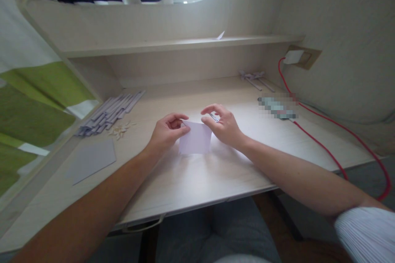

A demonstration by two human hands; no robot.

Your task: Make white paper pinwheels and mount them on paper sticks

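Note:
In the head view, a small pale lilac sheet of paper (195, 139) stands roughly upright over the desk in front of me. My left hand (169, 129) pinches its upper left corner between thumb and fingers. My right hand (222, 123) is at the sheet's upper right corner, fingers curled, with a gap between thumb and index fingertip. A small silvery thing (215, 118) shows inside those fingers; its kind is too small to tell. To the left lies a flat stack of similar paper (94, 160).
Rolled paper tubes (112, 111) are piled at the left, beside small cream-coloured pieces (120, 130). More thin paper rolls (254, 78) lie at the back right. A blurred-out device (277, 108) with a red cable (324, 144) lies right. A shelf (185, 44) spans the back.

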